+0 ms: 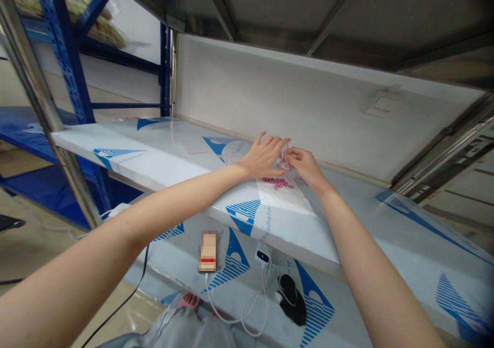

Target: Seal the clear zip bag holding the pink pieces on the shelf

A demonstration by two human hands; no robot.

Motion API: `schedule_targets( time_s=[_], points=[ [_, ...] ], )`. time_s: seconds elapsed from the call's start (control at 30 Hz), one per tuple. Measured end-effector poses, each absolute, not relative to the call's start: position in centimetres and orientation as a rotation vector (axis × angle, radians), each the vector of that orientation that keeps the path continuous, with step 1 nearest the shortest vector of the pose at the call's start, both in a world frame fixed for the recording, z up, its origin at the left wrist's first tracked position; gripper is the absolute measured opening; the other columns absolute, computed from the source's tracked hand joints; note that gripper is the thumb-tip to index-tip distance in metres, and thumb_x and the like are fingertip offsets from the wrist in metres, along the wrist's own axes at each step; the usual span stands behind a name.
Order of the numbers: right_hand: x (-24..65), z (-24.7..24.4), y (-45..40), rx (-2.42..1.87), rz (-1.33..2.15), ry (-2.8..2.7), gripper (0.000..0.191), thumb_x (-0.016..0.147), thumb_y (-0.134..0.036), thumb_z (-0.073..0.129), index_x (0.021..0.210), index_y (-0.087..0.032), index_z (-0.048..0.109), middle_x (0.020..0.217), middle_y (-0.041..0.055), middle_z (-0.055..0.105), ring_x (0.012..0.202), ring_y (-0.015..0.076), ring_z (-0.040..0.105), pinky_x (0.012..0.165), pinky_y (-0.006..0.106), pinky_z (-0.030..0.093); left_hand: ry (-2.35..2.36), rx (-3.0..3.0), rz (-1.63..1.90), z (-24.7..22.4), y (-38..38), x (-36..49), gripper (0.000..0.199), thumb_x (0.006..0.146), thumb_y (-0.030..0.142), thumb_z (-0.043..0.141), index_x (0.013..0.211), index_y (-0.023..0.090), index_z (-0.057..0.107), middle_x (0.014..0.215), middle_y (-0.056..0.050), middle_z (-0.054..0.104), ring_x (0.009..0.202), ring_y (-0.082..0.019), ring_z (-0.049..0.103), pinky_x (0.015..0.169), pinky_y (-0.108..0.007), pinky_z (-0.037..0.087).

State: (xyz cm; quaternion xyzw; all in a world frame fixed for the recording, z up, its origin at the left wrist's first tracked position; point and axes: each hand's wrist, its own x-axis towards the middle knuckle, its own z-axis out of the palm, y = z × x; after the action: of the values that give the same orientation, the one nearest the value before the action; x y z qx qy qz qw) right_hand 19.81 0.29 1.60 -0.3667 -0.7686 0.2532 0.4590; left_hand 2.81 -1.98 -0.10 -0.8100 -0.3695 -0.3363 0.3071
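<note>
A small clear plastic bag (284,158) with a reddish edge is between my two hands, above the shelf. My left hand (262,157) reaches round it from the left, with the thumb below and the index finger above at the bag's edges; the other fingers are spread. The fingers of my right hand (306,167) are pinched together on the bag's right side. Just below the hands, a small pile of pink bead-like pieces (278,183) lies on a white sheet (287,203). The bag's contents are too small to make out.
The film-covered shelf (165,168) has a wall behind and a metal shelf (293,13) overhead. On the lower level are a phone (208,250) on a cable, a white device (263,255) and a black object (292,301). Blue racking (65,49) stands left.
</note>
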Motion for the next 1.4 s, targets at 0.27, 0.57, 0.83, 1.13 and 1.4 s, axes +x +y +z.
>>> schedule_targets(
  time_s=[0.27,0.57,0.83,1.13,1.4],
  points=[
    [20.0,1.5,0.4,-0.925,0.657,-1.894,0.026,0.069,-0.042,0.069,0.07,-0.02,0.055,0.064,0.0029,0.063,0.058,0.015,0.056,0.053,0.025,0.041,-0.981,-2.154,-0.864,0.1,-2.1,2.5,0.064,0.09,0.057,0.045,0.137,0.014,0.045,0.13,-0.015,0.055,0.122,-0.03,0.046,0.117,-0.053,0.017],
    [20.0,1.6,0.3,-0.932,0.649,-1.87,0.02,0.073,-0.037,0.067,0.076,-0.018,0.06,0.064,0.0027,0.064,0.053,0.0138,0.056,0.051,0.025,0.042,-0.983,-2.151,-0.914,0.2,-2.0,2.5,0.066,0.09,0.059,0.048,0.137,0.013,0.047,0.131,-0.015,0.055,0.124,-0.029,0.046,0.118,-0.053,0.016],
    [21.1,1.7,0.5,-1.119,0.526,-1.872,0.029,0.089,-0.04,0.058,0.102,-0.016,0.066,0.074,0.0061,0.071,0.048,0.0146,0.059,0.05,0.025,0.042,-1.091,-2.149,-0.902,0.0,-0.8,1.2,0.053,0.094,0.044,0.051,0.137,0.014,0.047,0.133,-0.015,0.055,0.127,-0.027,0.045,0.116,-0.049,0.02],
    [22.3,1.2,1.0,-1.188,0.559,-2.198,0.009,0.07,-0.025,0.073,0.075,-0.018,0.074,0.079,0.0056,0.073,0.068,0.0177,0.062,0.063,0.029,0.046,-1.11,-2.148,-0.867,-0.3,-0.1,0.4,0.051,0.092,0.042,0.055,0.134,0.014,0.051,0.128,-0.014,0.057,0.121,-0.028,0.047,0.112,-0.048,0.024],
    [22.7,1.6,0.2,-1.158,0.743,-2.362,0.018,0.066,-0.031,0.077,0.079,-0.019,0.077,0.081,0.0059,0.072,0.071,0.0186,0.06,0.066,0.031,0.044,-1.097,-2.203,-0.822,-0.3,-0.2,0.4,0.052,0.092,0.042,0.056,0.134,0.013,0.05,0.128,-0.014,0.057,0.121,-0.028,0.046,0.111,-0.045,0.024]
  ],
)
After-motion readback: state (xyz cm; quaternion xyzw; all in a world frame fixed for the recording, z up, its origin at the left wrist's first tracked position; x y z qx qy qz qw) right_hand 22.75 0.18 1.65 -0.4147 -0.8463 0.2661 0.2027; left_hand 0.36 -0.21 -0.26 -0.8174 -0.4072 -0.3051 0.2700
